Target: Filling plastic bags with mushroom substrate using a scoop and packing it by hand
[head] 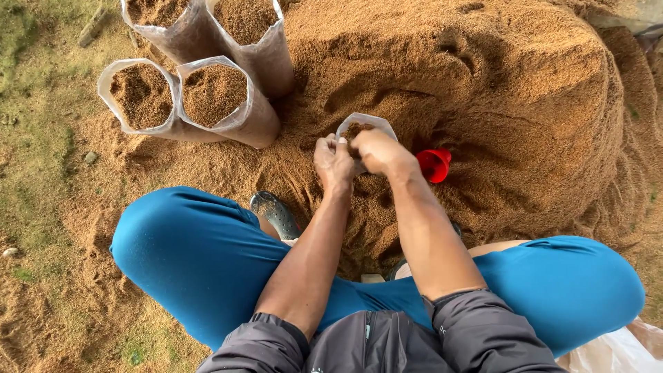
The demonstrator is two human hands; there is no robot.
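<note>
Two knees in blue trousers (200, 255) frame your forearms, a grey shoe (275, 213) between them on the sawdust. Your left hand (333, 164) pinches the near rim of a small clear bag (364, 128), fingers closed on the plastic; your right hand (378, 152) grips the rim beside it, closed too. That bag stands half-sunk in the sawdust pile (497, 90). Just right lies a red scoop (434, 164). Farther left, four filled bags (207, 76) stand together.

Outdoors in daylight. A big mound of brown sawdust (483, 90) rises ahead, spilling over the ground. Patchy green grass (34, 90) and a few small stones (90, 157) lie to the left.
</note>
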